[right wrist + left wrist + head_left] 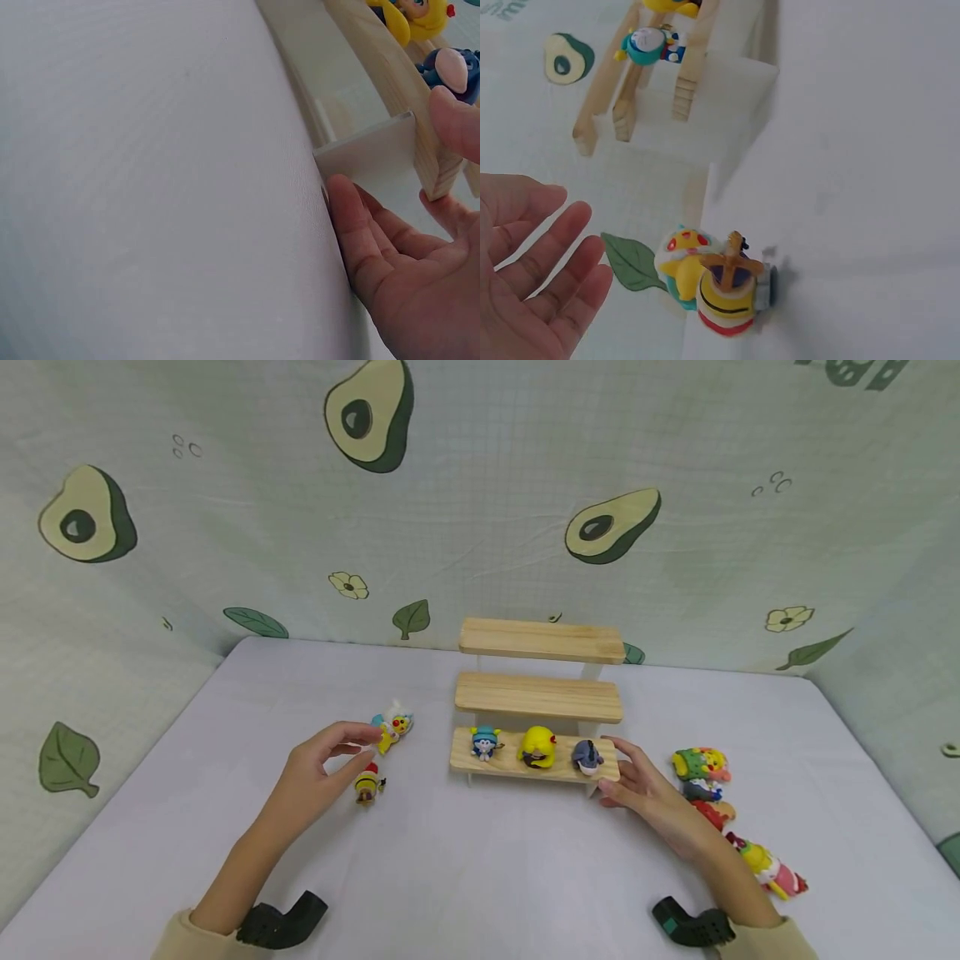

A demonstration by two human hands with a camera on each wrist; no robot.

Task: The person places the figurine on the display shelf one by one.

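Note:
My left hand is held over the table's left part, fingers loosely bent with nothing between them. Just beyond its fingertips is a yellow, white and light-blue figurine; a red-capped, yellow-striped figurine stands below the thumb. The left wrist view shows both figurines apart from the fingers. My right hand grips the right end of a three-tier wooden shelf stand, thumb against the bottom plank. On that plank sit a blue-hatted figurine, a yellow-haired figurine and a blue-grey donkey figurine.
Beside my right forearm lie several figurines, among them a green and yellow one, a red one and a pink and yellow one. A hanging cloth with avocado prints backs the white-covered table.

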